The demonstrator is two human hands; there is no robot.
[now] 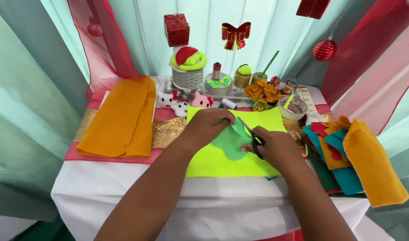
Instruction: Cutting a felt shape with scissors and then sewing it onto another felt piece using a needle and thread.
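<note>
Pale curtains back a white-clothed table (124, 196) where the left hand (209, 125) pinches a green felt piece (229, 143) and the right hand (276, 149) grips black-handled scissors (251, 134), whose blades could nick the nearby fingers.

Craft stall or hobby display corner, not a workshop. Counter (124, 196) under a white cloth with a red and gold runner, backed by pale teal curtains (30, 89) with red sheer drapes. Felt sheets stacked both sides: orange felt (119, 116) left, mixed-colour felt pile (356, 156) right. Back row holds finished trinkets: small red gift box (176, 29), red foil bow (235, 35), felt flowers (261, 91), hanging red bauble (324, 49).
</note>
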